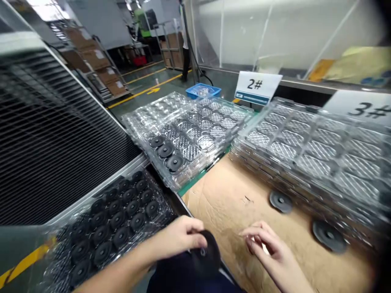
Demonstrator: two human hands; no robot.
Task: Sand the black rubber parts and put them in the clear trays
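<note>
In my left hand [185,238] is a round black rubber disc [210,256] with a small centre hole, pinched at its edge between thumb and fingers. It is held upright above my lap, at the table's near edge. My right hand [269,248] hovers over the brown cardboard sheet [220,195], fingers loosely curled and nothing visible in them. Two more dark discs lie on the cardboard: a smaller-looking disc [280,202] and another disc [329,236] at the right, beside the stacked clear trays [317,142].
At the left, a plastic-lined tray [165,203] holds rows of black discs. A clear blister tray [195,134] ahead has three discs in its near-left pockets. Behind stand a "2#" sign [258,87], a "3#" sign [363,108] and a blue basket [203,90]. A person's leg [185,63] shows farther back.
</note>
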